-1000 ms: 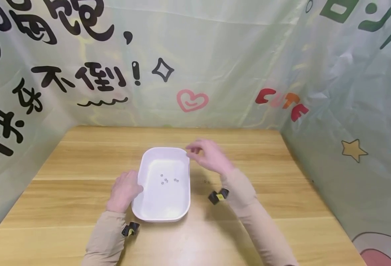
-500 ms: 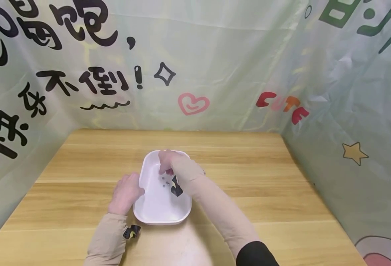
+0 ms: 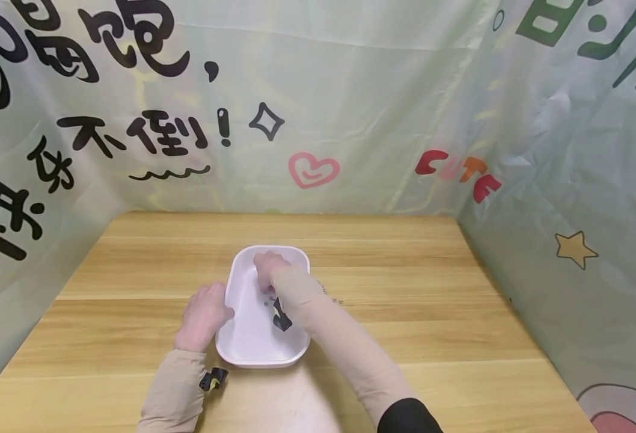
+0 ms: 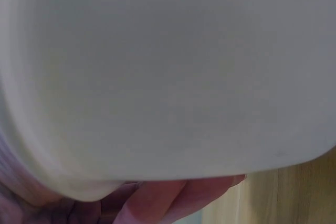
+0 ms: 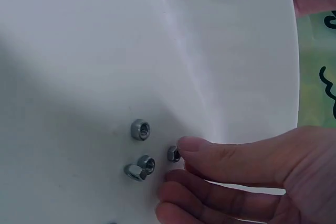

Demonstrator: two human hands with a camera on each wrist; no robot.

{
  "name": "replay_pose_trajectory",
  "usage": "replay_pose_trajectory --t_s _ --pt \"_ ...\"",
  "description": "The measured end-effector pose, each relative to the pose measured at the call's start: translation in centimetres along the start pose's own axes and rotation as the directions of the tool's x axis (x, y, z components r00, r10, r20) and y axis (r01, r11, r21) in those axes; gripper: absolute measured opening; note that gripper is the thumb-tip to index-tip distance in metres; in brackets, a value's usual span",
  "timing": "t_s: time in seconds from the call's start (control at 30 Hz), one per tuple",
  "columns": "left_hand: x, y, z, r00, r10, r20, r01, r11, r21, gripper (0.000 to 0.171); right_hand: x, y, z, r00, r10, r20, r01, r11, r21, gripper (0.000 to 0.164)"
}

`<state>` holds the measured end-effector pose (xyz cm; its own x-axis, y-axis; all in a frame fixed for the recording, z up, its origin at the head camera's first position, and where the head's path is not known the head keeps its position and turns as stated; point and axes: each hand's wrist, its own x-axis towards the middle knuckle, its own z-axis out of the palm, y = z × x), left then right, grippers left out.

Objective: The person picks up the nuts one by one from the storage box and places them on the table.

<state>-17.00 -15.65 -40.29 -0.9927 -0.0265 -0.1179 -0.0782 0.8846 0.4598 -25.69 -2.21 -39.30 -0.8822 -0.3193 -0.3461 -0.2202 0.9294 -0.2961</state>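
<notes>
My left hand [image 3: 203, 316] grips the left edge of a white plastic tray [image 3: 258, 346], thumb over the rim and fingers outside it; the left wrist view shows those fingers [image 4: 152, 203] below the tray wall. Inside the tray is my right hand [image 3: 269, 269], reaching down toward the far middle. In the right wrist view its thumb and fingers close around a small silvery metal nut [image 5: 173, 153] at the thumb tip. Beside it on the tray floor lie a standing nut [image 5: 140, 129] and two more nuts [image 5: 139, 169] leaning together.
Several small nuts [image 3: 338, 301] lie on the wooden table [image 3: 404, 288], just right of the tray and close to the right sleeve. A printed fabric curtain [image 3: 372, 108] walls in the back and both sides of the table.
From the tray's far right corner, my right hand has moved left and down into it, now at a nut. My left hand keeps its grip on the tray edge.
</notes>
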Motion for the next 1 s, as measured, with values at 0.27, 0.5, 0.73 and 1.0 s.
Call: replay_pose_trajectory --t_s 0.27,0.5,0.73,1.0 --pt "0.0 0.0 0.0 1.0 0.0 0.003 0.0 1.0 -0.009 0.019 0.9 -0.1 0.6 1.0 -0.014 -0.017 0.013 0.995 -0.097 0.035" --pt "-0.1 0.0 0.0 1.0 0.003 0.003 -0.003 1.0 -0.002 0.018 1.6 -0.3 0.9 0.999 -0.028 -0.025 0.025 0.992 -0.121 0.034" --pt "0.0 -0.1 0.0 1.0 0.009 -0.002 -0.009 1.0 -0.006 0.018 1.9 -0.7 1.2 0.999 -0.03 -0.031 0.025 0.987 -0.16 0.033" --pt "0.0 -0.1 0.0 1.0 0.005 0.001 -0.005 1.0 -0.007 0.017 2.1 -1.0 1.5 0.998 -0.038 -0.05 0.027 0.977 -0.211 0.033"
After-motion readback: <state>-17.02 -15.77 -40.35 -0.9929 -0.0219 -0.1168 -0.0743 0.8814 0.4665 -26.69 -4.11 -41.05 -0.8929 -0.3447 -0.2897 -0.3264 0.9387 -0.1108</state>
